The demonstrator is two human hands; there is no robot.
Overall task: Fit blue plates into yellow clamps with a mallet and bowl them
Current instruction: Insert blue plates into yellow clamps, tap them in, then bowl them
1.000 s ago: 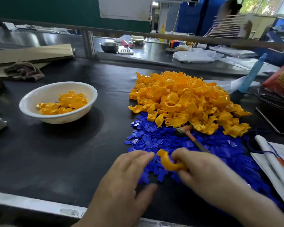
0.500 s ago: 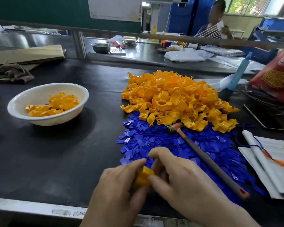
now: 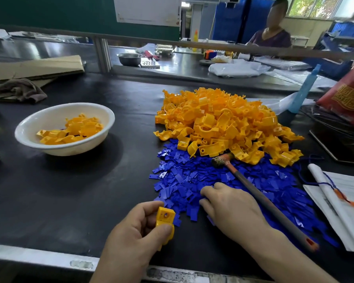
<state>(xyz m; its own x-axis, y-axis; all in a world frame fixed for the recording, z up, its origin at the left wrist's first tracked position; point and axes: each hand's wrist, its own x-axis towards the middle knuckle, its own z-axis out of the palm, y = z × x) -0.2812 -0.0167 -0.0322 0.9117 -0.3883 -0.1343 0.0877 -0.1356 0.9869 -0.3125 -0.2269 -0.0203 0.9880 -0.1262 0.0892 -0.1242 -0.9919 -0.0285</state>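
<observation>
As right hand touches plates, left hand grips clamp near edge.

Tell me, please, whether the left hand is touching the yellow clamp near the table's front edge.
Touching. The head view shows the left hand pinching the yellow clamp between thumb and curled fingers, with no gap.

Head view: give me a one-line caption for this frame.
Left hand holds a yellow clamp while the right hand reaches into the blue plates; mallet lies alongside.
</observation>
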